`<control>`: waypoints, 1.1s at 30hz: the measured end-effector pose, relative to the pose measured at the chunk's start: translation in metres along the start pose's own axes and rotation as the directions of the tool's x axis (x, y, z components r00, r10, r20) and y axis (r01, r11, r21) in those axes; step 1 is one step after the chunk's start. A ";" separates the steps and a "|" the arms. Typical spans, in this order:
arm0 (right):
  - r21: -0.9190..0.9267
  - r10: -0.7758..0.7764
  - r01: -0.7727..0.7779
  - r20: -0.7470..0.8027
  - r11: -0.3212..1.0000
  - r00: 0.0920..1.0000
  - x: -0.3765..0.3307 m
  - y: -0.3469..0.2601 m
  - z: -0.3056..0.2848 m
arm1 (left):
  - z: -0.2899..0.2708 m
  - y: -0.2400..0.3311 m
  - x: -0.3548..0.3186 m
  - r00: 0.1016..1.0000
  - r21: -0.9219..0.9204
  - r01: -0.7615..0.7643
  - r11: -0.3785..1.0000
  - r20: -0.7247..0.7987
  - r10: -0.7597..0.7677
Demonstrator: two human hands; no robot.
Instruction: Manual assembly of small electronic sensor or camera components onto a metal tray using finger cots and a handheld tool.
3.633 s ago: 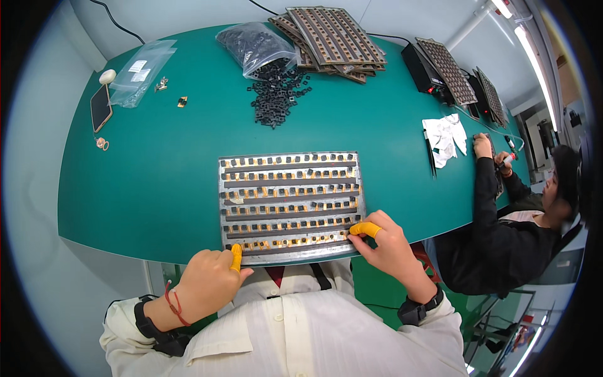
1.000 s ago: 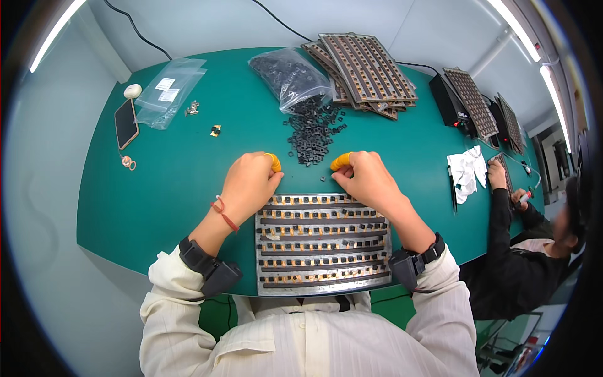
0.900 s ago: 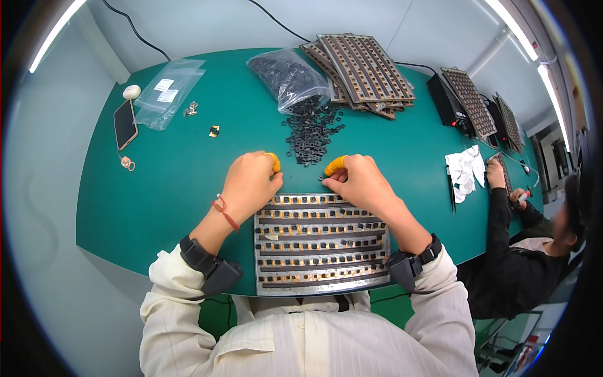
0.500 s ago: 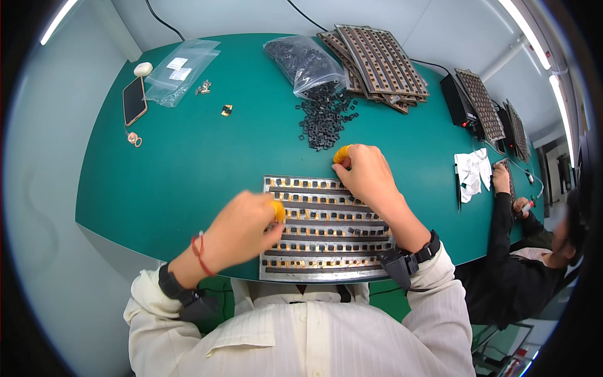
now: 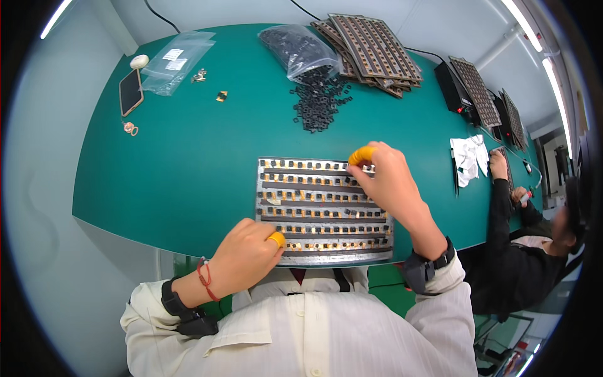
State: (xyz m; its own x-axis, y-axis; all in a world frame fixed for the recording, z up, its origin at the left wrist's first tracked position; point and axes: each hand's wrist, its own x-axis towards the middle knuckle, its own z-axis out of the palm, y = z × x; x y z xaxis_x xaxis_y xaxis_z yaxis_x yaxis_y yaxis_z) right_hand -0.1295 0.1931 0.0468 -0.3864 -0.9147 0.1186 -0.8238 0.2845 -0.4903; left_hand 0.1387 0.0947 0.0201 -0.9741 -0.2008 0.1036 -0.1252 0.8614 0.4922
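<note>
A metal tray (image 5: 333, 258) with several rows of small black square parts on orange-gold pieces lies in front of me at the table's near edge. My left hand (image 5: 247, 256) is closed at the tray's lower left, its fingers curled by the bottom rows. My right hand (image 5: 391, 176) is closed in a pinch over the right end of the top row. Each hand wears yellow finger covers. Whatever sits between the fingertips of either hand is hidden or too small to make out.
Loose black square parts (image 5: 317, 110) spill from a clear bag (image 5: 298, 50) beyond the tray. Stacked filled trays (image 5: 377, 53) stand at the back right. A phone (image 5: 131, 92) and flat plastic bags (image 5: 179, 63) lie at left. Another person (image 5: 518, 257) works at right.
My left hand has come down toward the tray's lower left. My right hand has shifted right along the top row. The whole view has tilted slightly, moving the table upward.
</note>
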 end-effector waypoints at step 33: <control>-0.016 0.167 -0.183 0.489 0.983 0.856 -0.103 0.000 -0.031 | -0.011 -0.109 0.162 0.917 -0.229 0.163 0.960 -0.323 -0.233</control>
State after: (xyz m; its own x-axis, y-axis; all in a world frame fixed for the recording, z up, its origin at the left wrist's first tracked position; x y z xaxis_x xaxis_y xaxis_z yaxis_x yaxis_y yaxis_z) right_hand -0.1030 0.2965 0.0615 -0.2653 -0.8759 -0.4030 -0.7459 0.4513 -0.4898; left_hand -0.0035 -0.0366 -0.0072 -0.8033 -0.5360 0.2596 -0.2362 0.6869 0.6873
